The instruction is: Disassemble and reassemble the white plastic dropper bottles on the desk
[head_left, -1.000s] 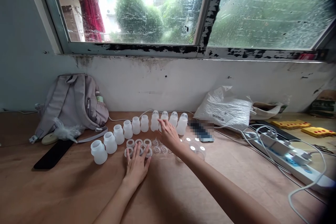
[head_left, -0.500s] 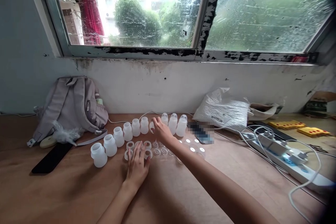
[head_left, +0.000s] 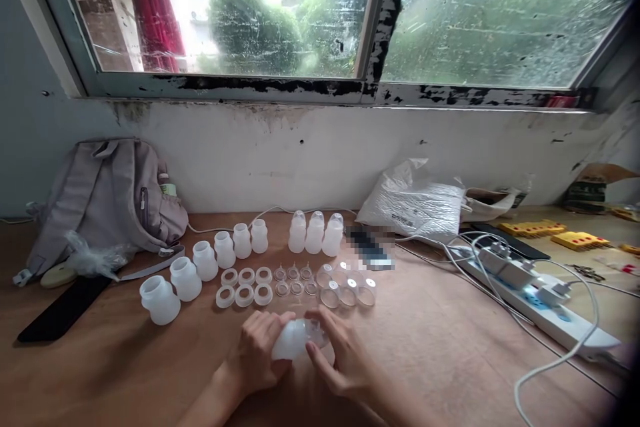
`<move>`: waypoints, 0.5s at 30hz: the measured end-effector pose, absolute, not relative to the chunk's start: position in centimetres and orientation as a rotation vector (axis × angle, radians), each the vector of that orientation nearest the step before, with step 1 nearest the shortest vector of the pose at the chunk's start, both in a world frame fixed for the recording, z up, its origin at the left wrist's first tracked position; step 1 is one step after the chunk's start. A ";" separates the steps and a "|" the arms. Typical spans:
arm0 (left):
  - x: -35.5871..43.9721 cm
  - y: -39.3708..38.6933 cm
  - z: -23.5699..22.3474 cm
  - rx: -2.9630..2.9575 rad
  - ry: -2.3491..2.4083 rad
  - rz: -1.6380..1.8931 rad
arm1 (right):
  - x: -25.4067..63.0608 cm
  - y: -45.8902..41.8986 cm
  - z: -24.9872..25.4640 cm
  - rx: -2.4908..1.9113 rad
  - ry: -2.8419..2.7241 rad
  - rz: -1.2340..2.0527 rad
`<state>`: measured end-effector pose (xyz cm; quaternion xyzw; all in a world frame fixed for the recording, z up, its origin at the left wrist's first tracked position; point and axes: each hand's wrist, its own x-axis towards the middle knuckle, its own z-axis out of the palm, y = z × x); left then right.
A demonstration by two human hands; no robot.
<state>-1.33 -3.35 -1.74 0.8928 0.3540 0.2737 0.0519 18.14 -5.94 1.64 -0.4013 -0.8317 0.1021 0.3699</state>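
A translucent white baby bottle (head_left: 290, 341) lies tilted on its side between my hands, low over the front of the table. My left hand (head_left: 257, 350) is wrapped round its body. My right hand (head_left: 343, 350) has thumb and fingers closed round the clear cap end. Just beyond my hands sit several white collar rings (head_left: 245, 295) in two rows. Beside them are several clear nipples (head_left: 296, 287) and, to their right, several clear caps (head_left: 349, 293). Three capped bottles (head_left: 315, 233) stand upright behind, and several uncapped bottles (head_left: 185, 279) curve away on the left.
A grey backpack (head_left: 107, 200) leans on the wall at the left, with a black phone-like slab (head_left: 65, 310) before it. At the right are a partly blurred phone (head_left: 373, 250), a silver plastic bag (head_left: 415, 203), a power strip (head_left: 530, 300) with trailing cables, and yellow blocks (head_left: 580, 240).
My right hand has taken the leftmost capped bottle from the back row and brought it near me. My left hand has left the rings and now grips the bottle too.
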 end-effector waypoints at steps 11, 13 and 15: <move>1.5 -6.1 2.1 1.904 0.865 0.405 | 20.4 -6.5 0.5 -0.871 -2.044 0.056; 1.7 -6.0 2.1 1.755 0.825 0.346 | 20.6 -6.8 0.8 -0.844 -2.019 0.055; 1.8 -5.6 1.8 1.587 0.736 0.302 | 20.4 -7.0 1.1 -0.811 -1.998 0.042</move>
